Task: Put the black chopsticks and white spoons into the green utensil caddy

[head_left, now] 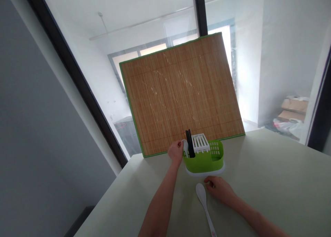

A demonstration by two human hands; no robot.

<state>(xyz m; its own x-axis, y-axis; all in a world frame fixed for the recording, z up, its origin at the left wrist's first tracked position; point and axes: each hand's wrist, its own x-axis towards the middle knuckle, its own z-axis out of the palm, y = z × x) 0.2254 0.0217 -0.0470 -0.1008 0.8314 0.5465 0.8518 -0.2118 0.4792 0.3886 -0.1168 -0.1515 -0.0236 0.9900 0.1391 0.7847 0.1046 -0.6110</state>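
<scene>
A green utensil holder (201, 164) with a white base stands on the table. Black chopsticks (190, 144) lean upright in its left compartment, and a white slatted rack (200, 142) sits over the middle. My left hand (176, 151) is at the holder's left end, its fingers pinched on a small white spoon (185, 147) whose lower part is inside the left compartment. In front of the holder lies a long white spoon (202, 195), bowl toward the holder. Beside that bowl, my right hand (218, 187) rests near the table with curled fingers; whether anything is in them is hidden.
The pale table (271, 175) runs up to a glass wall with dark frames. Against the glass leans a bamboo mat (181, 95) with green edging, directly behind the holder. Beyond the glass at right are cardboard boxes (294, 106) and plastic bags.
</scene>
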